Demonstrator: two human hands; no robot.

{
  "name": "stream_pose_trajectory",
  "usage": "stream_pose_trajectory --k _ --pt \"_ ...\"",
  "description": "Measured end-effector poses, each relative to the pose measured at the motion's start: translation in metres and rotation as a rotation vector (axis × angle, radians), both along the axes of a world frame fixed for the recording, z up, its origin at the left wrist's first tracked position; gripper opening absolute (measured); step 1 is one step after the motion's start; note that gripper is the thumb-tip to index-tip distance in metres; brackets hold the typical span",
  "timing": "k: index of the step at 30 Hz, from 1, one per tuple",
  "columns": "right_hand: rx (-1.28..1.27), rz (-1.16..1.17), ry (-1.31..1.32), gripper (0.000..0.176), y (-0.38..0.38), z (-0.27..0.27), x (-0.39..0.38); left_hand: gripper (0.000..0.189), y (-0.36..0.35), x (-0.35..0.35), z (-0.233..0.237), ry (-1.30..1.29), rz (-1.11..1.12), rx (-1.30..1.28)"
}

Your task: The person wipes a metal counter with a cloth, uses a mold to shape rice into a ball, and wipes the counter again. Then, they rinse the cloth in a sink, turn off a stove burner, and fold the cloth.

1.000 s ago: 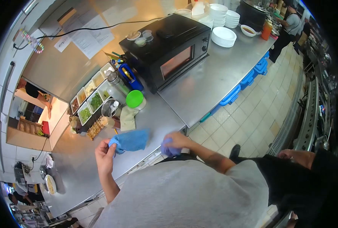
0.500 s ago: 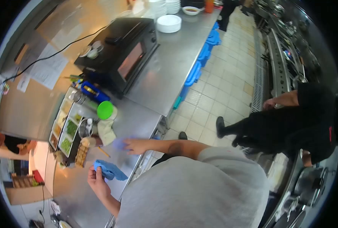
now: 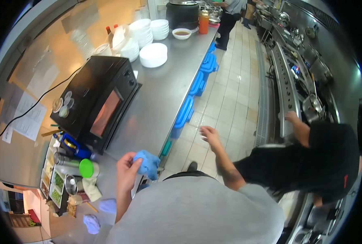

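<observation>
My left hand (image 3: 127,168) pinches a crumpled blue cloth (image 3: 147,164) between thumb and fingers, above the front edge of the steel counter (image 3: 156,93). Out over the tiled floor, my right hand (image 3: 208,135) has its fingers loosely apart and nothing in them. Two crumpled light-purple pieces of cloth or gloves lie on the counter at lower left: one purple piece (image 3: 92,223) and another purple piece (image 3: 107,206) near my left forearm. Beside them sit a folded cream cloth (image 3: 92,190) and a green-lidded container (image 3: 87,168).
A black oven (image 3: 95,97) stands on the counter, with stacked white plates (image 3: 153,55) behind it. Blue bins (image 3: 183,112) line the counter's underside. A co-worker in black (image 3: 303,158) stands close on my right by the stove (image 3: 286,89); another person (image 3: 229,20) is farther down the aisle.
My body and view have turned toward the aisle. My right hand has left the counter beside the purple item and swung over the floor. My left hand still carries the blue cloth.
</observation>
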State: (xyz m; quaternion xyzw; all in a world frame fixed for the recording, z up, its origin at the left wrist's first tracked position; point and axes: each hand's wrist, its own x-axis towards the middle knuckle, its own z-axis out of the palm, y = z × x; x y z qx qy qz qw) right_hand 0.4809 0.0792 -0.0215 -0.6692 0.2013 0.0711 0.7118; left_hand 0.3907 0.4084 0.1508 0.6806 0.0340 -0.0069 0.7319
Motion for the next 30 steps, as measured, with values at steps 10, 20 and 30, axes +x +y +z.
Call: stream_pose_trajectory --k 10,20,30 --pt "0.031 -0.092 -0.093 0.029 -0.131 0.074 0.122 0.009 -0.183 0.196 0.003 0.009 -0.372 -0.041" --pt "0.262 0.640 -0.364 0.033 -0.167 0.124 0.316 0.012 -0.313 0.421 -0.024 0.190 -0.480 -0.087" --pt "0.278 -0.076 -0.335 0.032 -0.342 0.102 0.423 0.018 -0.530 0.615 -0.018 -0.009 -1.052 0.172"
